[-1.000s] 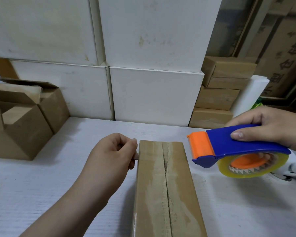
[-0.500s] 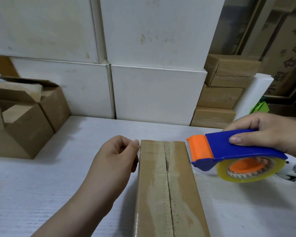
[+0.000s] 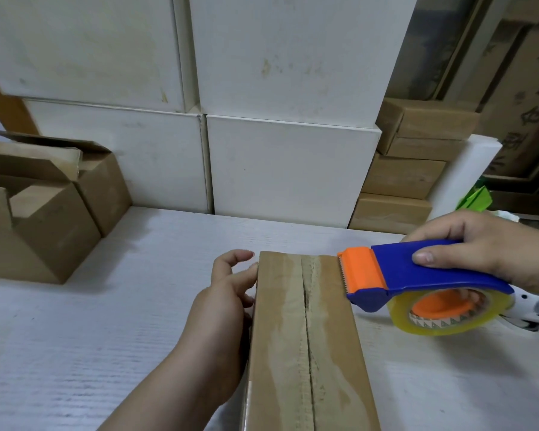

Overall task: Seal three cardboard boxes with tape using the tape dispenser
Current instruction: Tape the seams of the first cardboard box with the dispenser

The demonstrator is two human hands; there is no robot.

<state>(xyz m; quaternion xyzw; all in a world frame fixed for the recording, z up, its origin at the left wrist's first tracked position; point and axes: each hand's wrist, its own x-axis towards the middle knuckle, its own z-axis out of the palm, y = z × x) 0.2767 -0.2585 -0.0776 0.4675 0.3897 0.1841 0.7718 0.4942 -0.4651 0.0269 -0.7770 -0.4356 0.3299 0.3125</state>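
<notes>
On the white table (image 3: 75,337), our box (image 3: 280,353) and tape dispenser (image 3: 417,272).
The box lay lower centre; our right hand (image 3: 495,250) gripped the tape dispenser at its far right corner, our left hand (image 3: 224,306) touching its left edge with loose fingers.

White table (image 3: 106,337); stacked white blocks (image 3: 293,169) at 12 o'clock; green object (image 3: 476,199) at 2 o'clock; printed cartons (image 3: 526,104) beyond it; wooden beam (image 3: 7,107) at 10 o'clock.

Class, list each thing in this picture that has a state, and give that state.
box, flaps shut, lying on the table.
dispenser, roll loaded, held at the box's far right corner.
left hand, open, fingers against the box's left side.
right hand, grips the dispenser.
left boxes, flaps open.
stacked boxes, shut.
</notes>
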